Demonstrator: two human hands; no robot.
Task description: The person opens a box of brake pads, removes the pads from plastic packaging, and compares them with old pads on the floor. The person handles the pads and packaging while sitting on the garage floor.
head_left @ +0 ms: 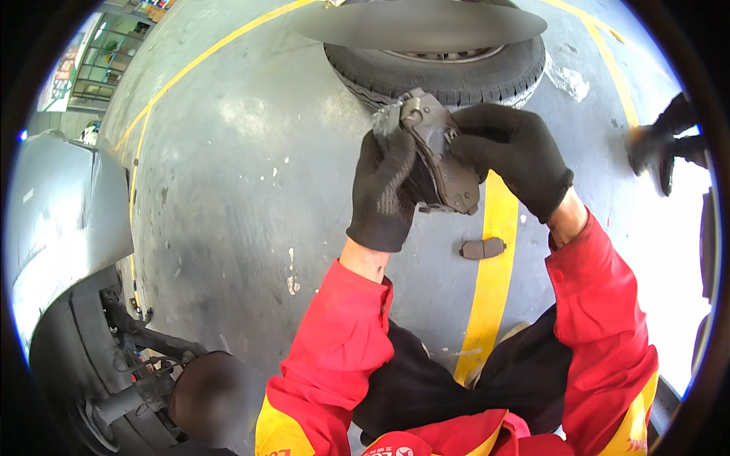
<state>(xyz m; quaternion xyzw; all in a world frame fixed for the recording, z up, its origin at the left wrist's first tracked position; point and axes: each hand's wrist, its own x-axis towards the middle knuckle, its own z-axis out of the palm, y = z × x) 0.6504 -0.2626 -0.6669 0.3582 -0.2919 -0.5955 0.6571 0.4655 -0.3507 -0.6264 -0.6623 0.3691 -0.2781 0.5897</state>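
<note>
In front of me, above the floor, my left hand (382, 186) in a black knit glove is closed round a stack of dark grey brake pads (458, 182). The metal backing plate of the outer pad faces up and right, tilted. A bit of clear plastic wrap (386, 120) shows at the stack's upper left edge. From the right, my gloved right hand (519, 156) grips the same pads, its fingers bent against the backing plate and partly hidden. One loose brake pad (483, 248) lies on the floor below my right hand, across the yellow stripe.
A wheel with a black tyre (433, 76) lies on the floor just beyond my hands. At left is a silver car body (68, 213), with a bare wheel hub area and a brake disc (209, 399) at lower left. Another person's dark shoe (666, 175) shows at right.
</note>
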